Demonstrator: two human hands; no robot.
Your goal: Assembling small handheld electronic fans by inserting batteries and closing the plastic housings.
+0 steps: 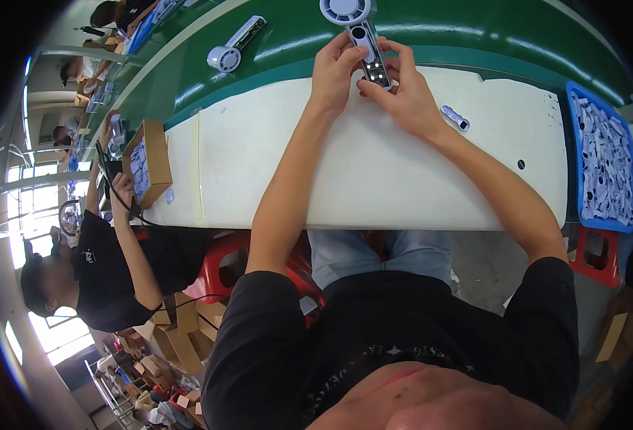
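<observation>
Between my two hands, over the far edge of the white work mat [259,158], is a handheld fan [360,34] with a round pale head and an open handle showing lit electronics. My left hand [336,68] wraps the handle's left side, its thumb lying across the front. My right hand [400,87] grips the handle's lower end from the right, thumb and fingers closed round it. Near my right wrist lies a small pale oblong part [455,117] with dark ends. A small black disc [521,165] rests farther right on the mat.
Another handheld fan [236,46] lies on the green bench [288,39] at the far left. A blue basket [573,143] full of small pale parts stands right. At left is a cardboard box [160,161] of parts, beside a seated co-worker [126,247]. A red stool [590,259] stands at lower right.
</observation>
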